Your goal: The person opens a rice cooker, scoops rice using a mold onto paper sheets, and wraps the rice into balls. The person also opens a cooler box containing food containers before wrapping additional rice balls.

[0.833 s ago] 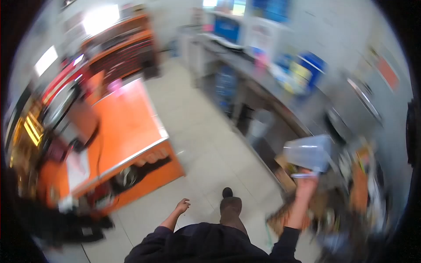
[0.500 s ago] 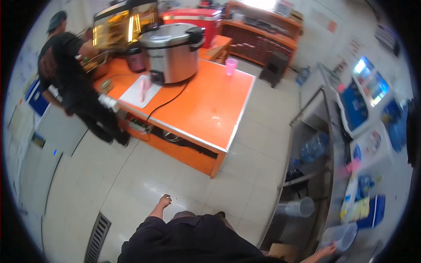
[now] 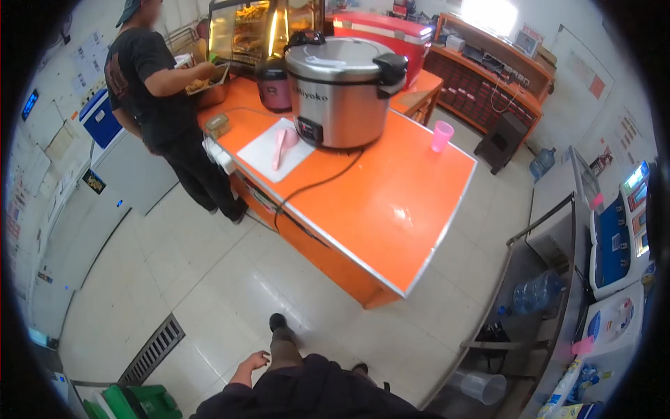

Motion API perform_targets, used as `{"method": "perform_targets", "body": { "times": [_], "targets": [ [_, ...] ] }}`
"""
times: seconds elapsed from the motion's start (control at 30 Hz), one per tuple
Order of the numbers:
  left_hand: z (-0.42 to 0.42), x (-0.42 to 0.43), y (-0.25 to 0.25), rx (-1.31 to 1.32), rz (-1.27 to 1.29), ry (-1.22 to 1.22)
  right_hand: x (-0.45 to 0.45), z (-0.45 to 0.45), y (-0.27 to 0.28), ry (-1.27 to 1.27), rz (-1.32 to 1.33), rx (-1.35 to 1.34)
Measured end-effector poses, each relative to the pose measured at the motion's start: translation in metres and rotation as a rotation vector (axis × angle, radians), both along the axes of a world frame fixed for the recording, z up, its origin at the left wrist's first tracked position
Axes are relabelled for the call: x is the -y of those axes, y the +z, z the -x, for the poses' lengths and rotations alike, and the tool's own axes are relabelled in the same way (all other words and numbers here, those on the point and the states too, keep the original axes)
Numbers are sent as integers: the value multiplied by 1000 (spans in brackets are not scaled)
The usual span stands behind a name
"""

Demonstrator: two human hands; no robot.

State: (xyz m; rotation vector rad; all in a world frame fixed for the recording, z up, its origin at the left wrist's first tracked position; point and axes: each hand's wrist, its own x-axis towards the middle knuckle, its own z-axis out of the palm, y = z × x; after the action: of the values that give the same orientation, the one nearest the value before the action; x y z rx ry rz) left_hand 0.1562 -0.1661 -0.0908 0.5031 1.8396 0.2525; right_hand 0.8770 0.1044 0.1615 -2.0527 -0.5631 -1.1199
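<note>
One orange table (image 3: 419,230) with a pale metal edge filled the middle of the room, standing on a floor (image 3: 230,286) of light tiles. On its top stood a large steel rice cooker (image 3: 342,105), its cord trailing across the surface to the near edge. Just beside it a pink scoop (image 3: 280,150) lay on a white sheet (image 3: 259,166), and a pink cup (image 3: 442,137) stood near the far right corner. A purple cooker (image 3: 274,89) was behind, with a red cooler (image 3: 394,40) and a lit display case (image 3: 269,31) beyond. At the left end a person (image 3: 146,77) in dark clothes stood beside a tray of food (image 3: 202,85). Along the right wall, a blue-tinted water bottle (image 3: 539,292) and a clear container (image 3: 488,390) were low under the metal counter.

Compared with half a second earlier, the view had turned: the table sat farther right and looked larger, and a green bin (image 3: 139,403) had entered at lower left. The right hand, then holding a clear tub at lower right, was out of view along with the tub, so its grip could not be told.

The left hand (image 3: 255,361) hung beside the wearer's leg (image 3: 285,353), fingers loosely curled and partly open, with nothing visible in it.
</note>
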Motion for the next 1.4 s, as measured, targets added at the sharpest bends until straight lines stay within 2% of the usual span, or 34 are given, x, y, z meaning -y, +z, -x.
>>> {"method": "perform_targets", "body": {
  "times": [0.07,0.13,0.17,0.23,0.27,0.3,0.33,0.37,0.4,0.43,0.53,0.6,0.67,0.73,0.87,0.93,0.97,1.07,1.13,1.17,1.2,1.27,1.3,1.37,1.4],
  "targets": [
    [48,-19,10,-95,-71,-128,-54,116,-2,163,-37,124],
    [111,-51,24,-270,-295,-140,-110,262,18,323,-51,243],
    [142,-71,40,-373,-369,-158,-147,338,30,441,-57,220],
    [207,-126,90,-405,-559,-66,-216,495,83,1093,-347,7],
    [237,-157,113,-473,-627,-61,-233,568,126,1266,-274,86],
    [264,-191,132,-537,-698,-52,-262,620,148,1502,-147,39],
    [288,-224,144,-584,-800,-54,-276,677,191,1637,8,182],
    [313,-258,156,-635,-908,-56,-301,730,216,1730,41,344],
    [333,-295,168,-624,-965,-35,-322,781,237,1896,67,335],
    [347,-329,177,-610,-1020,-12,-353,826,252,1939,276,413],
    [374,-415,202,-539,-1122,9,-460,947,260,1701,433,781],
    [380,-446,205,-507,-1162,27,-527,1014,262,1503,614,871],
    [393,-468,210,-507,-1206,30,-570,1062,257,1520,696,796],
    [402,-465,211,-429,-1135,116,-599,1087,250,1561,679,939],
    [413,-442,212,-319,-1042,213,-637,1112,249,1646,731,883],
    [428,-434,206,-248,-966,262,-637,1107,263,1623,751,1157],
    [435,-432,198,-244,-966,238,-642,1104,261,1665,672,1205],
    [459,-440,188,-264,-960,244,-629,1095,297,1548,762,1090],
    [472,-456,192,-447,-1000,75,-679,1090,312,1705,364,1121],
    [477,-465,200,-458,-1031,80,-678,1071,351,1934,544,794],
    [484,-472,198,-421,-995,62,-640,1048,393,1710,559,649],
    [496,-485,195,-440,-1048,-54,-630,989,437,1540,397,553],
    [501,-492,195,-425,-1043,-60,-626,950,450,1454,324,499],
    [504,-504,191,-621,-1015,-189,-623,872,464,1260,246,389],
    [504,-508,186,-607,-1009,-199,-624,827,463,1155,224,312]
  ]
}}
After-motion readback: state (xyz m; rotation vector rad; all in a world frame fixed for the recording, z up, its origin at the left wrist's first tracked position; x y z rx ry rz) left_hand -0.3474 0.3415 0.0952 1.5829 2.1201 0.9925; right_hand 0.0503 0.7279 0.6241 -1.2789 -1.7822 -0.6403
